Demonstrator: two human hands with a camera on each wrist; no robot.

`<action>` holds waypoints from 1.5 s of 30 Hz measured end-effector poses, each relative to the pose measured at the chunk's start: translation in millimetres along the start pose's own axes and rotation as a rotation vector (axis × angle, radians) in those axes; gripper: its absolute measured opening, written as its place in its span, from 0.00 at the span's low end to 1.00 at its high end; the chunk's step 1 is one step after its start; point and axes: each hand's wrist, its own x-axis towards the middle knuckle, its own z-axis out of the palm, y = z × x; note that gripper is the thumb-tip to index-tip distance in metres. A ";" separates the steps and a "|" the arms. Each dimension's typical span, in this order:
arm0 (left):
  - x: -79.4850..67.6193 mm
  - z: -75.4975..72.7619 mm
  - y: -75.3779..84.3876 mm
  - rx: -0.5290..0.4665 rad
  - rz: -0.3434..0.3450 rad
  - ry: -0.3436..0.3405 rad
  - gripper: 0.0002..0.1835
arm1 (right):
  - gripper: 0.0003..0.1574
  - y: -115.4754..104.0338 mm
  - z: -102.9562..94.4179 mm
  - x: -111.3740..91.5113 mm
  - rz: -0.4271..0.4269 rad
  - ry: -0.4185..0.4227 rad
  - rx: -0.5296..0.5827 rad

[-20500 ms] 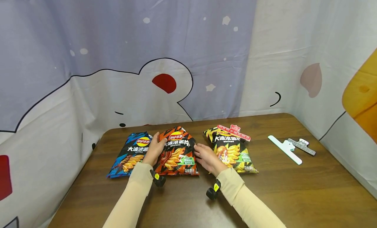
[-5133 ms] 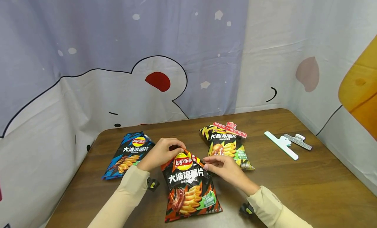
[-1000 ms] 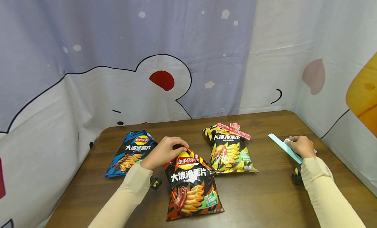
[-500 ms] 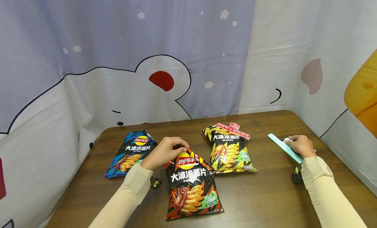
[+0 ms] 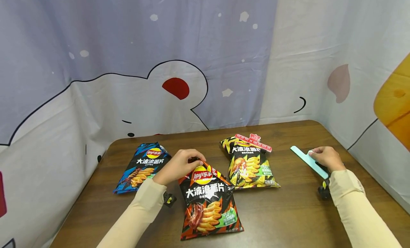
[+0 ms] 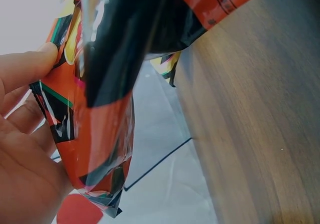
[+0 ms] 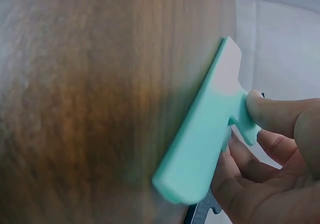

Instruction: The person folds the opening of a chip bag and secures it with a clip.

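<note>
My left hand (image 5: 180,165) pinches the top edge of an orange-and-black bag of potato chips (image 5: 211,201), which lies face up near the front of the table. Thumb and fingers grip the bag's folded top (image 6: 95,149) in the left wrist view. Over at the right, my right hand (image 5: 328,158) holds a long mint-green bag clip (image 5: 309,162) by its handle. The right wrist view has the thumb pressing one handle tab of the clip (image 7: 200,139), the other fingers beneath it. A dark grey clip (image 7: 202,209) shows behind the hand there, mostly hidden in the head view.
A blue chip bag (image 5: 141,169) lies at the left. Right of the orange bag, its lower edge close by, is a yellow chip bag (image 5: 251,166) with a red clip (image 5: 253,142) across its top. A printed curtain (image 5: 230,63) hangs behind the wooden table (image 5: 282,212).
The orange bag has come nearer and its top is folded over. My right hand has left it and taken hold of the mint-green clip, shifting only slightly in the last half second.
</note>
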 end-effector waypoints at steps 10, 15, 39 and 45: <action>0.8 0.3 0.7 0.003 -0.004 -0.005 0.06 | 0.32 -0.1 -1.0 0.9 -0.025 -0.093 0.140; 1.0 -0.1 0.7 0.002 0.001 -0.004 0.06 | 0.37 0.7 -2.0 0.9 -0.013 -0.152 0.183; 2.0 0.8 1.4 0.000 -0.002 -0.001 0.06 | 0.38 -36.5 -8.3 -1.7 -0.036 -0.160 0.238; 1.9 1.6 0.8 -0.002 0.003 0.000 0.06 | 0.40 -53.6 -10.3 -7.0 -0.063 -0.188 0.243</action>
